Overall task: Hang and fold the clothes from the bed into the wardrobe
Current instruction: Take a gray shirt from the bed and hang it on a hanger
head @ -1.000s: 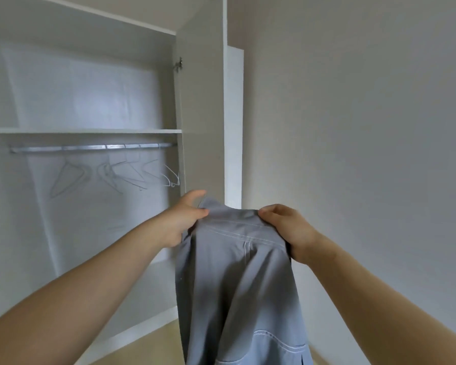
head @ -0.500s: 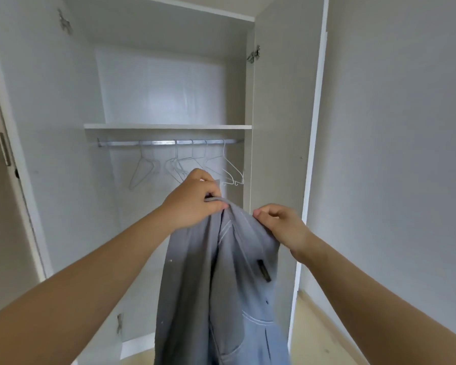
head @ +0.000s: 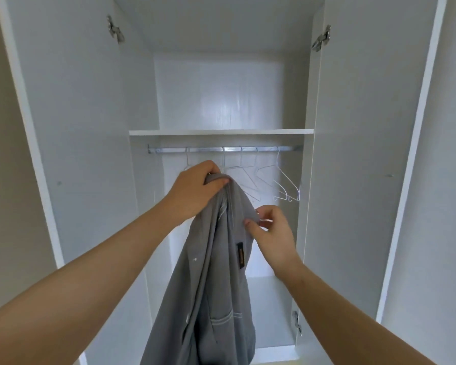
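A grey garment (head: pixel 211 280) with white stitching and a small dark label hangs bunched in front of the open white wardrobe (head: pixel 353 154). My left hand (head: pixel 195 188) grips its top, held up just below the metal rail (head: pixel 221 149). My right hand (head: pixel 271 233) is beside the cloth's right edge, thumb and fingertips touching the fabric; whether it still pinches it is unclear. Several white wire hangers (head: pixel 279 180) hang on the rail, right behind my hands.
A white shelf (head: pixel 221 132) sits above the rail with an empty-looking compartment over it. Both wardrobe doors (head: pixel 71 154) stand open to the left and right. The wardrobe floor (head: pixel 271 312) shows low behind the garment.
The view turned to face the wardrobe squarely. My left hand gathered the garment's top and lifted it toward the rail. My right hand's grip on the cloth loosened.
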{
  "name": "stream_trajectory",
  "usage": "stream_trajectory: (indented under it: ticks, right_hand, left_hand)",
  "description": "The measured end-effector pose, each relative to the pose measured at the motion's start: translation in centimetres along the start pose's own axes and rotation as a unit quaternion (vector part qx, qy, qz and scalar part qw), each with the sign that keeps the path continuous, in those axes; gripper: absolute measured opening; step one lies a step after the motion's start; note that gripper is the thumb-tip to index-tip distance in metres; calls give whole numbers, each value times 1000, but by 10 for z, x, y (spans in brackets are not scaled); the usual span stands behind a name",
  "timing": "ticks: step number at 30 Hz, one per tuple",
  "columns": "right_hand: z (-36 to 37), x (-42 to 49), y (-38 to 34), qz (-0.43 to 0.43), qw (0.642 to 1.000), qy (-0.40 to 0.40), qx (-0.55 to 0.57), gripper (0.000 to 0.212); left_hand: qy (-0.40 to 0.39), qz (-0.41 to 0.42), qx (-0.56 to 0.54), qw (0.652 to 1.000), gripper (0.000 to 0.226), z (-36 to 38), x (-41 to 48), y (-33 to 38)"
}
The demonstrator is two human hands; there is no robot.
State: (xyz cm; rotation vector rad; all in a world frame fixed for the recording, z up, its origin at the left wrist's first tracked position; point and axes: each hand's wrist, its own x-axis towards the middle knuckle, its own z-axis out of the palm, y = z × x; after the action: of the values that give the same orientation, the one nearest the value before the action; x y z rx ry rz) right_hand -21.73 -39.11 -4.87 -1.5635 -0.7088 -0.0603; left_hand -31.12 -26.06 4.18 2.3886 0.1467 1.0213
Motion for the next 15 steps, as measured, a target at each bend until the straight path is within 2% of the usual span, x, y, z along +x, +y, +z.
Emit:
stream_trajectory:
  ticks: [2, 5, 7, 9, 10, 11, 12, 15]
  right_hand:
    - [6, 19, 10, 26, 997, -70, 11, 12]
    - [15, 48, 28, 13, 985, -163, -50, 40]
    - [26, 70, 42, -26, 981, -129, -146, 62]
    - [34, 76, 45, -38, 987, -4, -154, 71]
    - [40, 81, 49, -33, 992, 42, -113, 64]
    - [45, 86, 53, -22, 996, 56, -69, 52]
    - [50, 90, 56, -9, 999, 30, -28, 40]
    - [78, 104, 67, 35, 979, -183, 82, 15]
  left_hand:
    - [15, -29, -32, 999, 20, 5, 18, -6]
    - [38, -72, -67, 994, 17, 11, 42, -17]
    - [62, -107, -116, 986, 17, 13, 54, -27]
    - [74, -137, -173, 972, 18, 12, 57, -34]
    - [81, -154, -183, 968, 18, 12, 59, -41]
    - [86, -168, -189, 964, 19, 12, 61, -48]
    - [91, -180, -194, 960, 20, 12, 62, -55]
    - [113, -189, -171, 960, 21, 12, 70, -85]
